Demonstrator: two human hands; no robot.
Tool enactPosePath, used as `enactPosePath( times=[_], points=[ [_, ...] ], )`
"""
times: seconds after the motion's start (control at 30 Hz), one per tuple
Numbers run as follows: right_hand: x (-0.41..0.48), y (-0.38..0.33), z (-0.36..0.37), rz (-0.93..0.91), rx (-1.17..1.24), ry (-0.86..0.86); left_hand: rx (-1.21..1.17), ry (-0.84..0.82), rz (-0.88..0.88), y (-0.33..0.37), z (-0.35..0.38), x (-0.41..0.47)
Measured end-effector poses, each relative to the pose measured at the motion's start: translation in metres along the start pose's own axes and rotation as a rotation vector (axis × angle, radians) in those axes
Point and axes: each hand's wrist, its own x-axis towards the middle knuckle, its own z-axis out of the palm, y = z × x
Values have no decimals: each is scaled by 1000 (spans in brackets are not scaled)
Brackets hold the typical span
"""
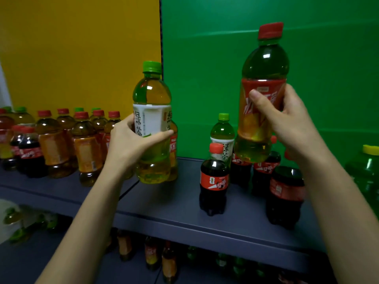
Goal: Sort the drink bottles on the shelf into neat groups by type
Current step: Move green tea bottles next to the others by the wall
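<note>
Mid-sort, a bottle in each hand, both lifted clear of the shelf [164,201]. Left hand [131,144] wraps the green-capped tea bottle [152,117] at its white label, just right of the red-capped tea cluster [55,140]. Right hand [287,121] grips the red-label tea bottle [264,64], high over the cola bottles [214,181]. Next, probably: red-label one goes left to its cluster, green-capped one beside its twin [222,128] behind the colas; paths cross, so one at a time. Shelf dark blue-grey, lower tier [153,255] stocked too; yellow panel [82,48] left, green panel [307,58] right
</note>
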Motion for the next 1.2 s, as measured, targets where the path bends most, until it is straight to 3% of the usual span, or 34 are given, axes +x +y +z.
enactPosePath(
  times=[0.23,0.67,1.2],
  points=[
    [-31,-5,23,62,179,-132,20,92,-65,1,-39,-37],
    [-79,-20,157,168,386,-354,125,318,-158,-33,-159,-95],
    [-117,-63,364,269,278,-219,105,117,-148,-124,-317,-72]
  ],
)
